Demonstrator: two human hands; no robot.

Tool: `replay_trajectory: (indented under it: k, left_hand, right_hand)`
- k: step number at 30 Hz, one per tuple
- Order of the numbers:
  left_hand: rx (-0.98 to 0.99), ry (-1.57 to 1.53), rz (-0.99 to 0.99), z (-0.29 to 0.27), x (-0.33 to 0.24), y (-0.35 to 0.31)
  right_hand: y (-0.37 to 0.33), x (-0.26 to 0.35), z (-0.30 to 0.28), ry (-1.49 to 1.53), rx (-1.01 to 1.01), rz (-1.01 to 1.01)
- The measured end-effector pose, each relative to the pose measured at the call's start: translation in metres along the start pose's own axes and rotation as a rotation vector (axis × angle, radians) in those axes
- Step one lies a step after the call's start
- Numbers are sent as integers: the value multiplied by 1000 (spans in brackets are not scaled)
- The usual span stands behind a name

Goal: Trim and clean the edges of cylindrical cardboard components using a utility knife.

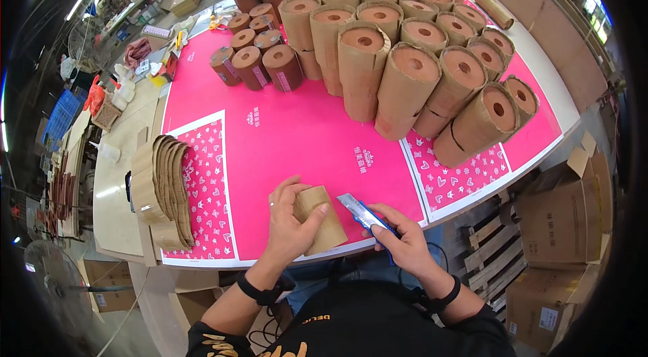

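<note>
Tan roll [329, 230] sits in the left hand [290, 225], thumb on top, over the front of the pink sheet [290, 151]. The right hand [406, 243] holds a blue cutter [364, 214] beside it, blade out.

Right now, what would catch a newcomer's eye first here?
The bright pink sheet covering much of the table would probably stand out first. Toward its far right, tall paper-wrapped rolls crowd together. At the near edge, the right hand holds a blue utility knife, the left hand a brown piece.
</note>
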State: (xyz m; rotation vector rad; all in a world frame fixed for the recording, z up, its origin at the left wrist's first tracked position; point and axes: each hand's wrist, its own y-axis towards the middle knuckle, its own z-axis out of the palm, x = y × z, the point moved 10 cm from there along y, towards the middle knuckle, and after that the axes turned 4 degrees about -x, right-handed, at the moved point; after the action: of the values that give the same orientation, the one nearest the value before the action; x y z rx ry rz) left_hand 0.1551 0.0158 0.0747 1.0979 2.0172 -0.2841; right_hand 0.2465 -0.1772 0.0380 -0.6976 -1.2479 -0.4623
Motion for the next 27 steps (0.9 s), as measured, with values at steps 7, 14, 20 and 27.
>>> replay_trajectory:
  k: [7,14,20,27]
  left_hand:
    - [-8,-695,-308,22,44,-10]
    - [37,-371,-281,-20,31,2]
    - [4,-369,-201,-4,17,0]
    - [-59,-451,-221,-8,27,-9]
  right_hand:
    - [-2,-8,-2,-122,27,10]
    - [-2,-21,-3,-31,27,82]
    - [8,-6,14,-82,82,20]
    - [6,-3,23,-142,96,7]
